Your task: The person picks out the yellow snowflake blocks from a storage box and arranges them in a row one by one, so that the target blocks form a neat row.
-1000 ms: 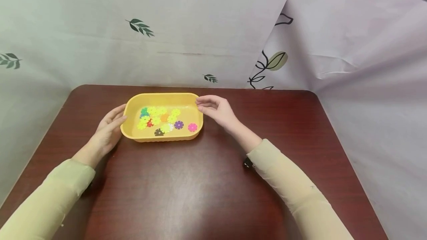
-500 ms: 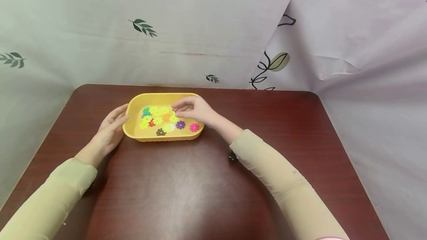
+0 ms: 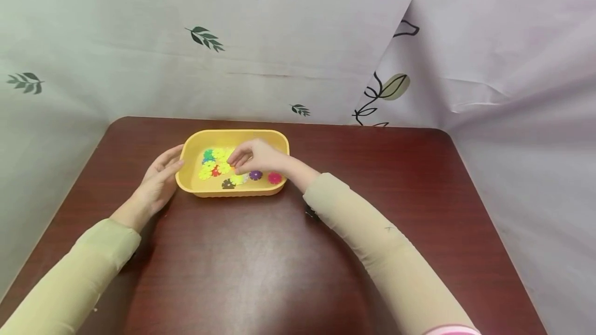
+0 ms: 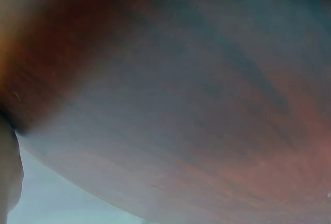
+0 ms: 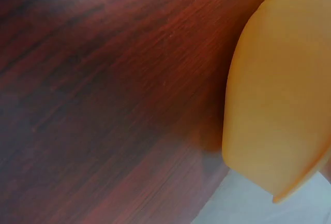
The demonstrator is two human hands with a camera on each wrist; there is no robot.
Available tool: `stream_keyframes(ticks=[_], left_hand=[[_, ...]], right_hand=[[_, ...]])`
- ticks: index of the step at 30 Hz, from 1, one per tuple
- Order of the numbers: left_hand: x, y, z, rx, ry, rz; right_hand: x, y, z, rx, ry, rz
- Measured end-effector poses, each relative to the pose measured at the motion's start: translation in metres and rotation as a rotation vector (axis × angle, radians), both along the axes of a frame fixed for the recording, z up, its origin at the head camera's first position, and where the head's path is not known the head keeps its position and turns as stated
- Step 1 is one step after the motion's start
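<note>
A yellow plastic tray (image 3: pixel 272 150) lies toward the back of the table, with several flower-shaped notched discs in it. Most are yellow; the purple disc (image 3: pixel 255 175), pink disc (image 3: pixel 274 178) and black disc (image 3: pixel 228 184) are near its front side. My left hand (image 3: pixel 155 185) holds the tray's left end, thumb at the rim and fingers along the outside. Inside the tray, my right hand (image 3: pixel 256 156) hangs bent over the discs, thumb and fingertips slightly apart beside an orange disc; whether they touch it is unclear. In the right wrist view only the tray's outer wall (image 5: pixel 279 89) shows.
The dark red wooden table (image 3: pixel 242 262) extends in front of and beside the tray. A pale curtain (image 3: pixel 261 40) with leaf prints surrounds its back and sides. The left wrist view is mostly blurred tabletop (image 4: pixel 181 105).
My right hand has moved left from the tray's right rim to over the discs and lowered its fingertips among them. The left hand stays at the left end; the whole view has shifted slightly.
</note>
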State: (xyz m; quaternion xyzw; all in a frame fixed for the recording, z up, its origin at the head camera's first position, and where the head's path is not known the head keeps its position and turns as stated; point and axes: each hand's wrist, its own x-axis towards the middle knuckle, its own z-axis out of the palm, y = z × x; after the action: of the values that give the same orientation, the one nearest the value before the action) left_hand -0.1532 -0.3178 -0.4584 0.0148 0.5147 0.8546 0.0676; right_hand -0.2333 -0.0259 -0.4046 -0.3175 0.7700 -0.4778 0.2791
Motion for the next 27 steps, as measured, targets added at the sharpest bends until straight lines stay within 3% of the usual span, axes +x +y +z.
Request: stream_keyframes(ticks=[6,15,27], left_hand=[[0.001,0.001,0.0,0.001,-0.007,0.005],[0.0,-0.001,0.0,-0.04,-0.012,0.007],[0.0,0.0,0.0,-0.029,-0.013,0.012]], right_hand=[[-0.004,-0.006,-0.003,0.085,0.044,0.064],[-0.006,-0.012,-0.013,0.227,0.206,0.137],[-0.004,-0.016,-0.017,0.296,0.348,0.187]])
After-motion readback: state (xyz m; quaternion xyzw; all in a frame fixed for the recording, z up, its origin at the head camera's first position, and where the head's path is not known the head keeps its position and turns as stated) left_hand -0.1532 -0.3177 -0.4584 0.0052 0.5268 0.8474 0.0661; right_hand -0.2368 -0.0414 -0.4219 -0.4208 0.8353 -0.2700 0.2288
